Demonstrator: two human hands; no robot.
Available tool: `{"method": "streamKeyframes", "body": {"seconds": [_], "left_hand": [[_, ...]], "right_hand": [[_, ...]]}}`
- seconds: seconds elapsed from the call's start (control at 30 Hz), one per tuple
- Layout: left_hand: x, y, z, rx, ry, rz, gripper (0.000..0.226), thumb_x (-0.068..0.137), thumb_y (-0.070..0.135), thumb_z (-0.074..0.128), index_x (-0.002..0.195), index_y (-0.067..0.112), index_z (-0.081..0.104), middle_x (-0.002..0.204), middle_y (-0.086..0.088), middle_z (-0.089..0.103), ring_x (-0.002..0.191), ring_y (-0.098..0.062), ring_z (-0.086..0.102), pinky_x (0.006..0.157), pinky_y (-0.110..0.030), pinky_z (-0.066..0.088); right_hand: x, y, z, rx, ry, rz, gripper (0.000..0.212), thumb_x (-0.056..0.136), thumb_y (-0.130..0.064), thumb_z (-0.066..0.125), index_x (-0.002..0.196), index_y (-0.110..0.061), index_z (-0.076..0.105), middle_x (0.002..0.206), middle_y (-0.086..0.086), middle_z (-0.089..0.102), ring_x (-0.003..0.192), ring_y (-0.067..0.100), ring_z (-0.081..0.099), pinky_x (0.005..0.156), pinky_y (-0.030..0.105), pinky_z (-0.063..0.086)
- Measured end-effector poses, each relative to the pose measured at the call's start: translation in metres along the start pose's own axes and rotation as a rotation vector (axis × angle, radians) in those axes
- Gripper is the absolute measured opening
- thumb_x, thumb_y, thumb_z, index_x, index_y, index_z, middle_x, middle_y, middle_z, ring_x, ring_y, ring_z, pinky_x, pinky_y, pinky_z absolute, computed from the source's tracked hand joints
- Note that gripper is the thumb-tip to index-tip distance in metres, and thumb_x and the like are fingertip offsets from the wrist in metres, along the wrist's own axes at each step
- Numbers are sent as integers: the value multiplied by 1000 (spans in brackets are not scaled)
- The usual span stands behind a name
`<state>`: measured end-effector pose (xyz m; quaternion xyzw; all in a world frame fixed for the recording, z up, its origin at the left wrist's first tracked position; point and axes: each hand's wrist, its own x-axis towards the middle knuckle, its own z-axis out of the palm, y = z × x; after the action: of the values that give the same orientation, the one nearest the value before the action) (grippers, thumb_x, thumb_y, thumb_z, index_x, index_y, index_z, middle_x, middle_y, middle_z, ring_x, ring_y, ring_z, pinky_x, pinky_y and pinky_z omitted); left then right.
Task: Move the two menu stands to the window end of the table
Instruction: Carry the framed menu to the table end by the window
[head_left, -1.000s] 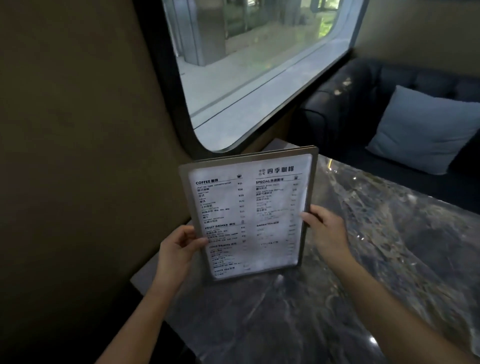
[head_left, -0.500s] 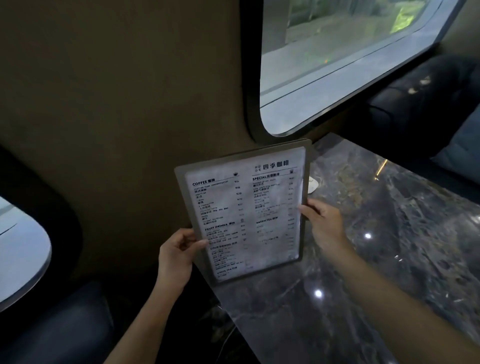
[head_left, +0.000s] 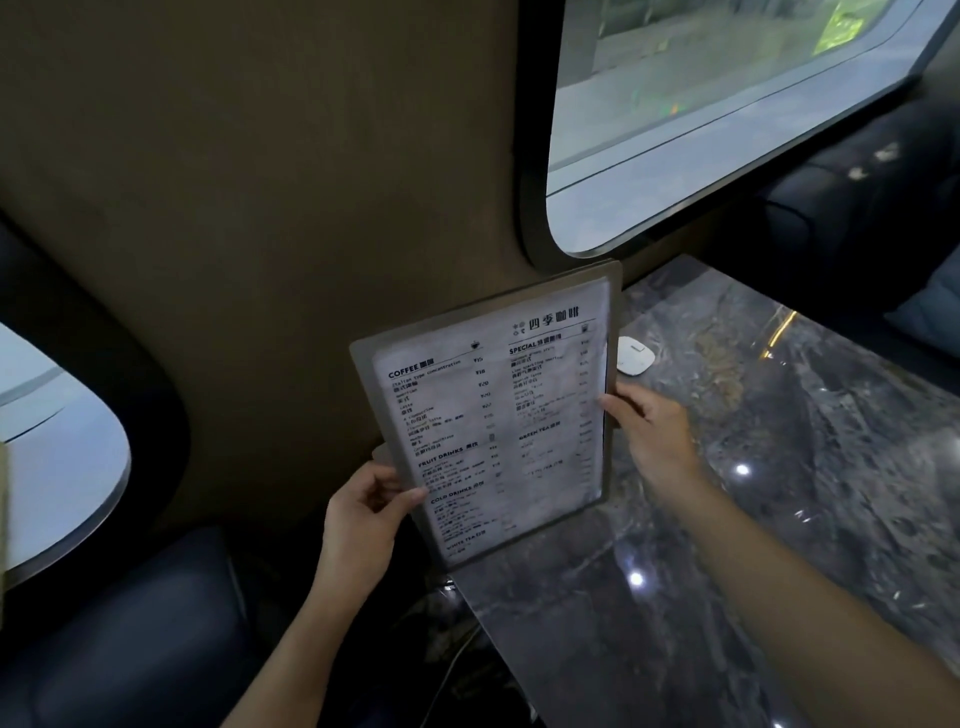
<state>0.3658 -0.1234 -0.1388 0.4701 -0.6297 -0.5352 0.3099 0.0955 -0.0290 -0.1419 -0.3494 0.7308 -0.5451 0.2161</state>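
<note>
We've got one menu stand (head_left: 493, 415): grey frame, white coffee list. Left hand (head_left: 363, 519) grips its 7 o'clock edge, right hand (head_left: 649, 436) its 3 o'clock edge, above the marble bench's (head_left: 727, 519) 9 o'clock edge.

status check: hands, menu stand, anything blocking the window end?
Left hand and right hand grip menu stand by its side edges. Stand upright at table near corner. Small white object sits toward window.

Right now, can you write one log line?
left hand: holds grey-framed menu stand | right hand: holds it | above dark marble table
</note>
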Motion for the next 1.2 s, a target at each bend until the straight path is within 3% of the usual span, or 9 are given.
{"method": "streamKeyframes", "body": {"seconds": [0.1, 0.2, 0.3, 0.4, 0.57, 0.8, 1.03, 1.1, 1.2], "left_hand": [[-9, -3, -1, 40, -22, 8, 17, 76, 6, 68, 76, 21, 61, 84, 3, 67, 77, -5, 65, 57, -16, 53], [-17, -7, 0, 58, -5, 31, 20, 75, 7, 69, 75, 25, 61, 81, 2, 67, 78, -5, 65, 58, -21, 53], [-23, -14, 0, 37, 2, 41, 23, 75, 9, 70, 79, 30, 61, 80, 4, 69, 79, -7, 65, 67, -26, 53], [-25, -26, 0, 57, -59, -3, 30, 74, 14, 71, 89, 36, 57, 86, 9, 69, 83, -3, 64, 69, -23, 51], [-28, -52, 11, 251, -208, -123, 35, 75, 24, 72, 95, 42, 49, 92, 22, 62, 86, 13, 59, 64, -6, 43], [-32, -76, 23, 448, -224, -119, 27, 79, 25, 68, 104, 29, 59, 94, 17, 61, 93, -5, 59, 82, -27, 49], [-29, -83, 23, 557, -208, -2, 15, 77, 27, 70, 88, 27, 60, 71, 29, 52, 65, 12, 52, 57, -4, 38], [-27, -83, 23, 568, -202, 15, 14, 78, 28, 68, 89, 24, 61, 76, 24, 57, 72, 4, 58, 61, -9, 44], [-22, -84, 22, 586, -200, 23, 17, 80, 31, 65, 91, 19, 61, 88, 9, 67, 81, -9, 63, 70, -31, 54]], "right_hand": [[3, -1, 3, -15, -4, -3, 22, 84, -31, 59, 79, -51, 65, 78, -25, 70, 74, -7, 63, 66, 12, 52], [7, 5, 6, -20, -8, 35, 13, 83, -33, 60, 93, -32, 69, 90, -5, 70, 82, 8, 65, 78, 32, 56], [3, 15, 6, -64, -20, 147, 36, 82, -29, 62, 112, -9, 61, 106, 10, 67, 95, 23, 62, 90, 46, 52], [-5, 31, 4, -190, -67, 199, 40, 83, -26, 62, 118, -6, 56, 111, 12, 65, 92, 17, 58, 88, 35, 49], [-20, 54, 7, -383, -138, 270, 36, 85, -25, 60, 117, -8, 57, 108, 12, 67, 89, 19, 57, 81, 29, 44], [-24, 70, 15, -555, -225, 230, 23, 89, -22, 52, 107, -9, 59, 108, 15, 67, 98, 30, 60, 77, 33, 45], [-18, 72, 17, -651, -214, 163, 18, 91, -15, 48, 95, -1, 60, 95, 24, 68, 88, 38, 62, 65, 34, 39], [-16, 71, 19, -661, -220, 154, 19, 91, -14, 48, 93, 0, 59, 94, 25, 68, 86, 39, 62, 65, 36, 41], [-10, 68, 21, -665, -230, 147, 20, 92, -14, 47, 91, 2, 59, 92, 26, 67, 85, 40, 62, 68, 42, 45]]}}
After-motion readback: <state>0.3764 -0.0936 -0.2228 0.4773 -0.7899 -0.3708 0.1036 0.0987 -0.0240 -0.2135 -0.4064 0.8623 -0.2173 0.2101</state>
